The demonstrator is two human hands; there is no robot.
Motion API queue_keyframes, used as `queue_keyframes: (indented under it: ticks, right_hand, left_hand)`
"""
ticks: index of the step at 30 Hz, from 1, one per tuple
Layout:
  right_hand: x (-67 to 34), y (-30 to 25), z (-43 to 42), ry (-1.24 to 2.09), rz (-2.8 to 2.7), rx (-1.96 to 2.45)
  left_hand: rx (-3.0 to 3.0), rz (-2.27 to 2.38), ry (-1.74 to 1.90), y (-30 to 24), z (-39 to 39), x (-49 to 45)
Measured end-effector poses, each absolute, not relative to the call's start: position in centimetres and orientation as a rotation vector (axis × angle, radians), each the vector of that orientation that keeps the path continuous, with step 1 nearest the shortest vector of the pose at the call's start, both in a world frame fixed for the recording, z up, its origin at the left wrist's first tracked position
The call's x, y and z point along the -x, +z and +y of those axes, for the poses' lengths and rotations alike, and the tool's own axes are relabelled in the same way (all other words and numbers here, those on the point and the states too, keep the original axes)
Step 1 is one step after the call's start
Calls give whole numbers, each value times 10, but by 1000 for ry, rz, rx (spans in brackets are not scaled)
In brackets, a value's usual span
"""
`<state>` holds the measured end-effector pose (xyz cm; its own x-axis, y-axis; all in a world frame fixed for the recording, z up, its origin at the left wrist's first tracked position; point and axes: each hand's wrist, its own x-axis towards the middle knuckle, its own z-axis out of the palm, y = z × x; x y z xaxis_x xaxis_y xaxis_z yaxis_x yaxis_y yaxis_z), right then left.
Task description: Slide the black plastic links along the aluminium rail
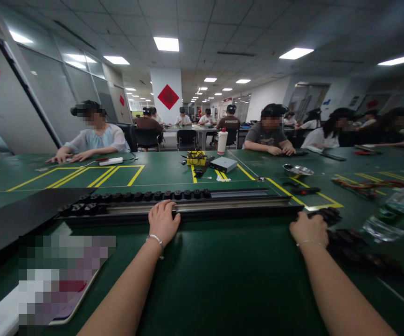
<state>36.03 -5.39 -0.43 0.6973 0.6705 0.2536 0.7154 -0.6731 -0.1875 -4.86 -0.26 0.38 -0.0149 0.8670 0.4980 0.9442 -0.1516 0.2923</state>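
A long black rail (pixel 195 215) with a metallic channel lies across the green table in front of me. My left hand (pixel 163 221) is closed over its near edge, fingers bent across the channel. Small round black parts (pixel 148 195) stand in a row along the far side, with several more grouped at the left end. Beyond the rail's right end, my right hand (pixel 310 229) is closed beside a pile of dark parts (pixel 349 238). Its fingertips point away from me, and whatever they hold is hidden. The pile is blurred.
A dark flat panel (pixel 20 219) and a blurred-out phone-like item lie left. Right are a clear plastic bottle (pixel 394 217), a metal bowl (pixel 297 171) and wires (pixel 366 183). A grey box (pixel 223 164) and white bottle (pixel 222 142) stand farther off. People sit opposite.
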Motion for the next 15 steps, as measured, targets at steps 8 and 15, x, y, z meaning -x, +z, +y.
queue_keyframes:
  ticks: [8,15]
  right_hand:
    - [-362,-8,-50,-507,-1074,2713]
    - [-368,-9,-49,-364,-1092,2605]
  left_hand:
    - [1969,-2172,-858,18,6,106]
    - [1639,-2416,-736,45,12,210]
